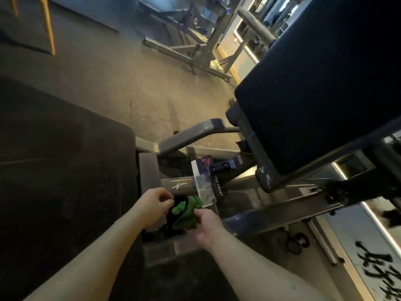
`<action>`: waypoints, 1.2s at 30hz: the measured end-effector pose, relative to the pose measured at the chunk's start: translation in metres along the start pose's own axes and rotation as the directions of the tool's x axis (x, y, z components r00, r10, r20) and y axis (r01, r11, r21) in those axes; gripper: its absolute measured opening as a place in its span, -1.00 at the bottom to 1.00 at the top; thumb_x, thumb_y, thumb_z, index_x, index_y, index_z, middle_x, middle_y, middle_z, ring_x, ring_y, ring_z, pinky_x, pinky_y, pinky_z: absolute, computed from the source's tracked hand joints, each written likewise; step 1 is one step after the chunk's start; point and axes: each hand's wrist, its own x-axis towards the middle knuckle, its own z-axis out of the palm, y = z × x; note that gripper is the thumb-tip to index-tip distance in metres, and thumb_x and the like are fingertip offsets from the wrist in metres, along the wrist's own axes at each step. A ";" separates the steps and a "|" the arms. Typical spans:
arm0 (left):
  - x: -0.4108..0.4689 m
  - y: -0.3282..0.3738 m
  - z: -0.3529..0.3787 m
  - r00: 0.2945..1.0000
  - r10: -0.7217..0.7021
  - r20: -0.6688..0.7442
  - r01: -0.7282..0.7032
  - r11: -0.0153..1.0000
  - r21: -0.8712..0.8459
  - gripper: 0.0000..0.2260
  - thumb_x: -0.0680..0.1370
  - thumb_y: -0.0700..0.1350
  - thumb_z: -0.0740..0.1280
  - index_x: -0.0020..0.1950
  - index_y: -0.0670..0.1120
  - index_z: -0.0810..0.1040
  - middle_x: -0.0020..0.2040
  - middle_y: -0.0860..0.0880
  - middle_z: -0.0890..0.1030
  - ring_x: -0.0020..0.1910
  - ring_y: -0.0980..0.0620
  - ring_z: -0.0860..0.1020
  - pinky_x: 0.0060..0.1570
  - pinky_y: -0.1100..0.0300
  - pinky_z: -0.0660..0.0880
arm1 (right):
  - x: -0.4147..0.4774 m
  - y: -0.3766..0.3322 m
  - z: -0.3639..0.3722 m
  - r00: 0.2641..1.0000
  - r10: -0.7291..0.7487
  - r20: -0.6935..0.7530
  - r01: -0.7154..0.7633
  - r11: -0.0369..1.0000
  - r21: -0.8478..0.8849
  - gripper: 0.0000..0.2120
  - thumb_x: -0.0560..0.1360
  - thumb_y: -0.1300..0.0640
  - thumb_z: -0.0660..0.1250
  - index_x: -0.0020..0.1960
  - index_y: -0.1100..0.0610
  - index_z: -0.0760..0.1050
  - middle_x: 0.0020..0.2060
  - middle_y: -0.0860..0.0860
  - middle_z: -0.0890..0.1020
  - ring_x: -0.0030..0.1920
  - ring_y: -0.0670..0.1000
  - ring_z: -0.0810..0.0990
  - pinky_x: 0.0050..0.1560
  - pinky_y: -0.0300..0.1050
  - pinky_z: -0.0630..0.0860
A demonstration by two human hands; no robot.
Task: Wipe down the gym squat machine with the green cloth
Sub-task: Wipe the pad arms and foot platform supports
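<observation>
The green cloth (186, 212) is bunched up low in the middle of the view. My right hand (206, 227) grips it from the right, fingers curled round the bundle. My left hand (153, 205) is just left of it, fingertips pinched together at the cloth's dark edge. Both hands hover over the squat machine's grey steel frame (282, 213), near a white label reading SQUAT. The machine's large dark back pad (314, 88) rises to the upper right. Its wide dark footplate (65, 170) fills the left.
A curved grey handle bar (195, 135) crosses above my hands. Another steel machine frame (195, 53) stands at the back on the rubber floor. A lit wall panel with black lettering (373, 263) runs along the right. Yellow legs (50, 29) show at top left.
</observation>
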 end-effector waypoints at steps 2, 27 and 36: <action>0.028 -0.013 0.016 1.000 0.011 0.014 -0.011 1.000 -0.002 -0.89 0.60 -0.08 0.40 0.08 0.12 0.60 0.00 0.06 0.66 0.00 0.14 0.64 0.10 0.10 0.62 | 0.035 0.001 -0.003 1.000 -0.026 0.010 0.026 1.000 -0.003 -0.75 0.63 0.29 0.21 0.26 0.19 0.54 0.15 0.27 0.65 0.17 0.31 0.62 0.19 0.28 0.58; 0.336 -0.248 0.104 0.990 0.118 -0.071 0.003 0.499 0.867 -0.56 0.45 0.01 0.56 0.30 -0.02 0.57 0.33 -0.04 0.47 0.23 -0.04 0.49 0.21 0.03 0.54 | 0.427 0.047 -0.007 0.834 -0.534 0.139 0.551 0.818 -0.164 -0.73 0.53 0.21 0.37 0.21 0.05 0.63 0.11 0.02 0.67 0.10 0.02 0.62 0.21 -0.12 0.56; 0.354 -0.234 0.095 0.999 0.039 -0.031 0.017 0.332 0.943 -0.14 0.39 0.25 0.53 0.58 0.14 0.19 0.24 0.09 0.33 0.27 0.01 0.40 0.14 0.10 0.55 | 0.467 0.040 0.004 0.555 -0.671 0.492 0.596 -0.092 -0.798 -0.64 0.61 0.17 0.28 0.39 0.07 0.52 0.50 0.00 0.38 0.52 0.13 0.16 0.46 0.11 0.14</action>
